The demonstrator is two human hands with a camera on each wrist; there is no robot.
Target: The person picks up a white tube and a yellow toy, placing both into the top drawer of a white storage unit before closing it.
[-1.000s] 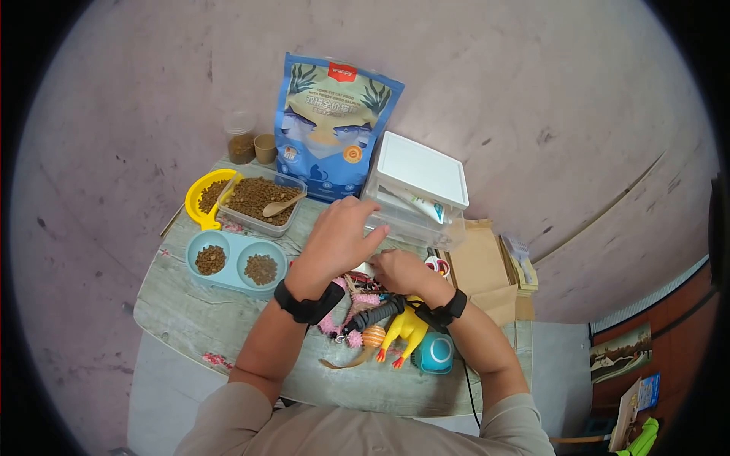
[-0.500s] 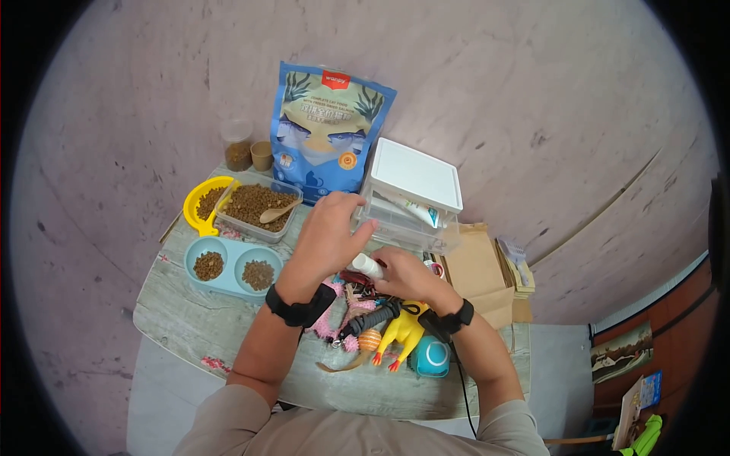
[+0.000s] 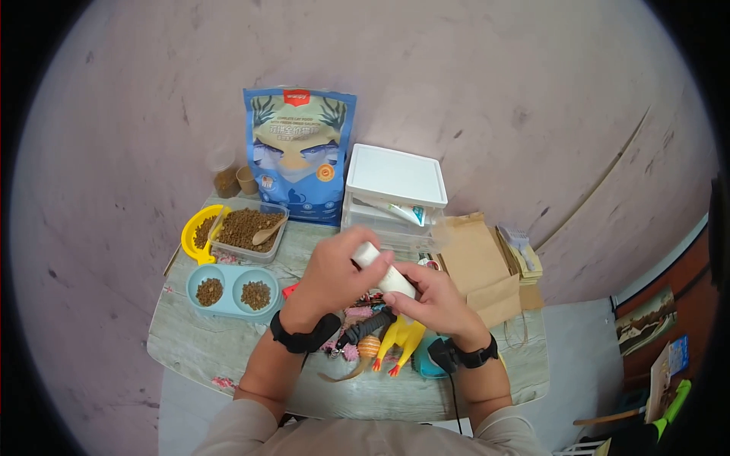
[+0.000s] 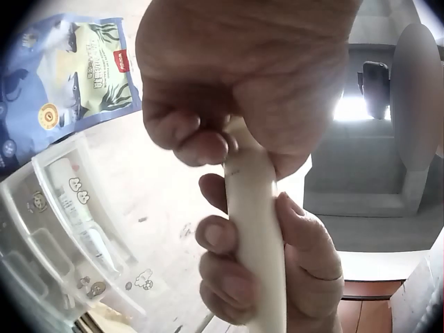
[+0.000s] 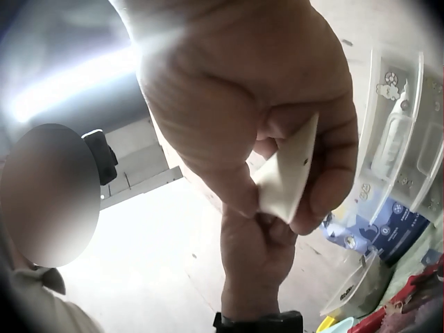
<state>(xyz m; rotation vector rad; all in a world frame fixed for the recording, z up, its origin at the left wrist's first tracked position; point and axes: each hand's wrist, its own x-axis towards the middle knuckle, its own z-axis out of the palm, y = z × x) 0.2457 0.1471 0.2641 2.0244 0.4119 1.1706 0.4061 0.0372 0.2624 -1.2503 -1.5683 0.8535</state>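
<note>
Both hands hold a slim white bottle (image 3: 397,284) raised above the pile of toys. My left hand (image 3: 332,275) grips its upper end, with the fingers curled round it. Lower down, the right hand (image 3: 442,301) holds the body between thumb and fingers. The left wrist view shows the pale bottle (image 4: 253,208) running from the left fist down into the right hand's grip. From the right wrist, its flat end (image 5: 288,173) shows between thumb and fingers. Below the hands lie a yellow rubber chicken (image 3: 401,338), an orange striped ball (image 3: 369,346) and a dark rolled leash (image 3: 369,327).
A blue cat food bag (image 3: 300,159) and a clear drawer box (image 3: 397,178) stand at the back. On the left are a kibble tub (image 3: 266,254) with a wooden spoon, a yellow scoop (image 3: 187,237) and a blue double bowl (image 3: 232,304). Paper bags (image 3: 475,254) lie right.
The right hand has lifted the white bottle off the toy pile toward the chest. My left hand, open earlier, has come over and gripped its upper end. The head view has shifted slightly.
</note>
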